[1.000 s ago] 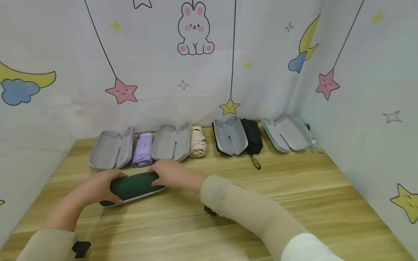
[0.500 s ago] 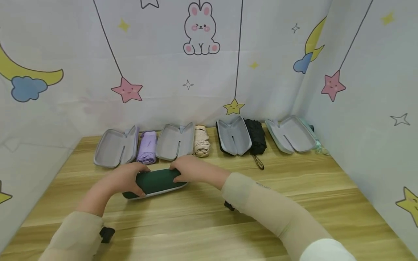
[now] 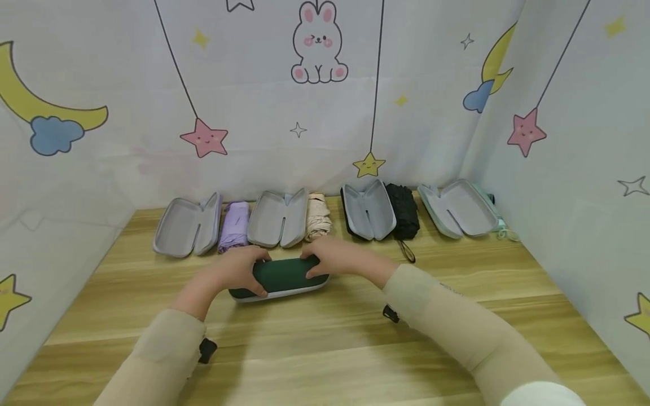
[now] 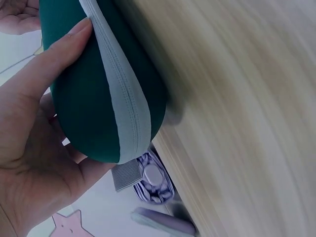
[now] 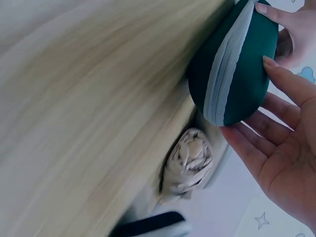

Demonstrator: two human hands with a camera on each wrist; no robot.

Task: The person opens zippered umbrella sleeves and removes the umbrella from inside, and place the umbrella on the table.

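A dark green oblong case (image 3: 286,274) with a pale grey zip band lies between both hands, its long side running across the front of the row. At its left end my left hand (image 3: 237,270) grips it, thumb on the near side, fingers over the far side. My right hand (image 3: 332,259) holds the right end in the same way. In the left wrist view the zip band (image 4: 121,89) runs along the case close to the tabletop. The case is closed, so its inside is hidden. Whether it touches the table, I cannot tell.
Along the back wall stand several opened grey-lined cases, the leftmost one (image 3: 175,228) lilac outside. Between them lie a purple folded umbrella (image 3: 235,225), a beige one (image 3: 318,216) and a black one (image 3: 403,211) with a strap. Wood-grain tabletop (image 3: 304,349) extends in front.
Both hands have carried the green case to the right along the table, from before the lilac case to before the second case and beige umbrella. The head view has shifted slightly left.
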